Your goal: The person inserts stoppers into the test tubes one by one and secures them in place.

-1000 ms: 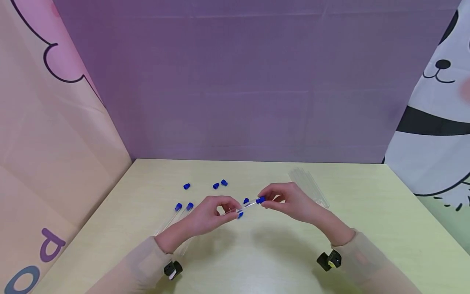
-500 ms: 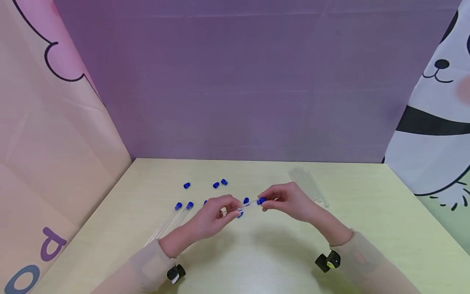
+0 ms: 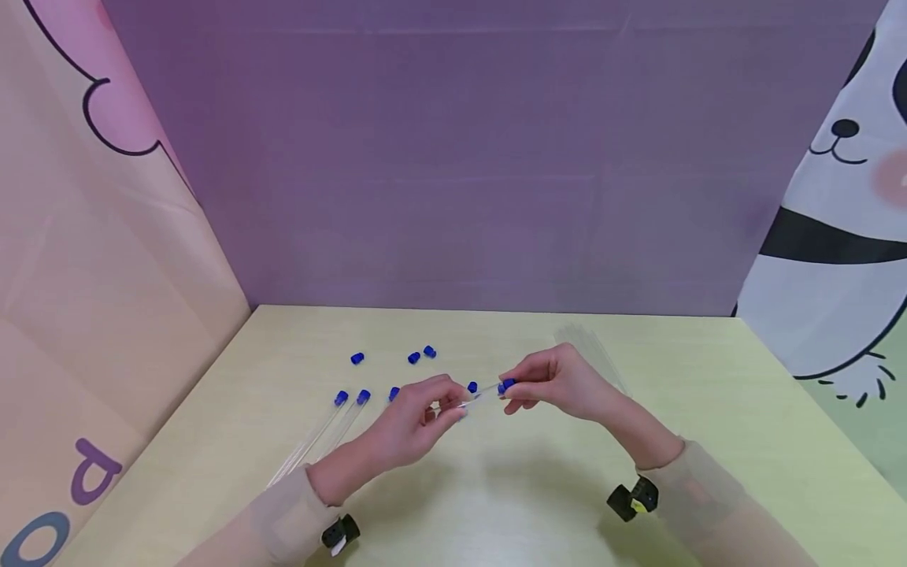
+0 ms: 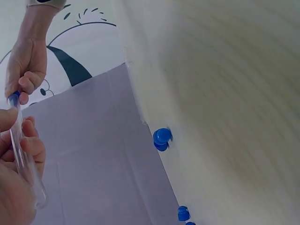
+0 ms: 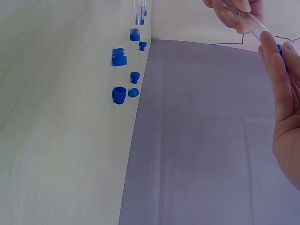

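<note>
My left hand (image 3: pixel 418 421) grips a clear test tube (image 4: pixel 23 161), its rounded end sticking out past the palm in the left wrist view. The tube slants up to the right, above the table. At its mouth, the thumb and fingers of my right hand (image 3: pixel 560 382) pinch a blue stopper (image 3: pixel 506 386). In the right wrist view the fingers mostly hide that stopper. Beyond the left forearm, stoppered test tubes (image 3: pixel 312 445) lie side by side, their blue ends pointing away from me.
Several loose blue stoppers (image 3: pixel 414 357) are scattered over the middle and back of the pale table (image 3: pixel 482 520). More clear tubes (image 3: pixel 586 346) lie at the back right, partly behind my right hand. A purple cloth backdrop (image 3: pixel 453 157) rises behind the table's far edge.
Both hands stay almost in place, still holding the tube and stopper. My right fingers have curled and shifted slightly around the stopper. The left thumb now covers most of a loose stopper behind it.
</note>
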`<action>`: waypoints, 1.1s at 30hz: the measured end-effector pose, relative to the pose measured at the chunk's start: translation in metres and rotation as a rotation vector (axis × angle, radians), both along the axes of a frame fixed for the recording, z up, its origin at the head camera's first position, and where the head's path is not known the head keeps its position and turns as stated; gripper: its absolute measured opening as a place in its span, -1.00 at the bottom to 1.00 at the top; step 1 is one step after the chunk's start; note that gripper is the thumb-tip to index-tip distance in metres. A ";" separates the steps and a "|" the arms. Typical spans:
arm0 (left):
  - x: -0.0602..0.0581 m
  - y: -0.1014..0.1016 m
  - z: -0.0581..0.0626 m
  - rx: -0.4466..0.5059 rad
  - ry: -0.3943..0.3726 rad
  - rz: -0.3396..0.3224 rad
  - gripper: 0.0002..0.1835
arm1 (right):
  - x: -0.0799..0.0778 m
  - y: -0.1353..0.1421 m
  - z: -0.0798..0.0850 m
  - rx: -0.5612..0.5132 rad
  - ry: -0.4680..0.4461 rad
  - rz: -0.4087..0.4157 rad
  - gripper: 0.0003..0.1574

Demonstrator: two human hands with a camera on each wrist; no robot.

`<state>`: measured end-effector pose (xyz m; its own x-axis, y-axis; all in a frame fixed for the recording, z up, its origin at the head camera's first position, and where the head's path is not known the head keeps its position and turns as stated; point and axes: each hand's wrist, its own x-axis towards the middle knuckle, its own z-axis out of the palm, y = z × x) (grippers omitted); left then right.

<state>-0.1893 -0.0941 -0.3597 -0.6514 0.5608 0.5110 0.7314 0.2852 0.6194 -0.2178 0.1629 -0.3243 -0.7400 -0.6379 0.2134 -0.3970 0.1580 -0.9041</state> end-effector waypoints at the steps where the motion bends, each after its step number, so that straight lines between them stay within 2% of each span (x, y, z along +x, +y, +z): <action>1: 0.000 0.000 0.000 0.001 0.006 0.000 -0.90 | 0.000 0.000 0.000 0.000 -0.004 0.004 -0.72; 8: 0.002 0.002 -0.001 -0.019 0.012 -0.003 -0.89 | 0.002 0.000 -0.003 0.000 -0.037 0.012 -0.72; 15: 0.001 -0.002 0.004 -0.052 -0.044 -0.003 -0.88 | 0.006 -0.002 -0.006 0.001 -0.020 -0.020 -0.71; 22: -0.001 -0.004 0.005 -0.133 -0.076 0.026 -0.87 | 0.004 -0.002 -0.009 0.037 0.049 -0.011 -0.74; 29: -0.003 -0.007 0.003 -0.192 -0.071 0.061 -0.86 | 0.002 0.000 -0.015 0.163 0.132 -0.057 -0.72; 33: -0.005 -0.010 0.000 -0.240 -0.048 0.100 -0.86 | 0.000 0.005 -0.017 0.239 0.222 -0.090 -0.70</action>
<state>-0.1946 -0.1037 -0.3601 -0.7296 0.5942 0.3385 0.6640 0.4973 0.5583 -0.2175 0.1683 -0.3415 -0.7475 -0.6238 0.2281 -0.5551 0.3980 -0.7304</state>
